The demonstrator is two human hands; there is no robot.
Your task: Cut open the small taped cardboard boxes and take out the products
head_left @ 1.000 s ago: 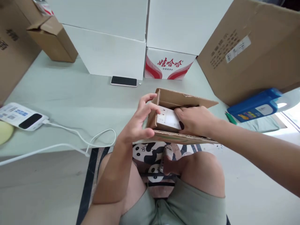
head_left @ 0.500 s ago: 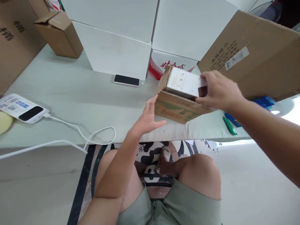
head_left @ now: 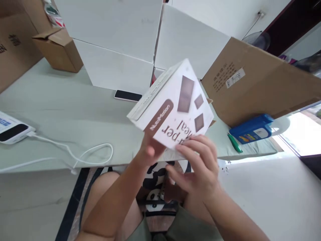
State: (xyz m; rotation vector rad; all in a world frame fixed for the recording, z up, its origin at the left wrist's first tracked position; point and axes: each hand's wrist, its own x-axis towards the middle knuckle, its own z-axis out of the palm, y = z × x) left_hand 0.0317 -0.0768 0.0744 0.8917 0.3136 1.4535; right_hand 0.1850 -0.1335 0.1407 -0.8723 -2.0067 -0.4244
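A white product box [head_left: 173,103] with brown squares and brown lettering is held up close to the camera, tilted, above the table's front edge. My left hand [head_left: 150,149] grips it from below at its lower left corner. My right hand [head_left: 200,167] holds its lower right edge, fingers curled against the printed face. The small brown cardboard box [head_left: 210,102] it came from is almost wholly hidden behind it; only a corner shows.
On the pale green table [head_left: 62,110] lie a phone [head_left: 126,95], a white power bank [head_left: 12,130] with a looped white cable [head_left: 87,154], a green pen [head_left: 234,143] and a blue container [head_left: 253,129]. Stacked white boxes [head_left: 120,40] and large brown cartons [head_left: 255,80] stand behind.
The white box has been lifted out of the small cardboard box and raised toward the camera. My left hand, free half a second ago, now grips it from below.
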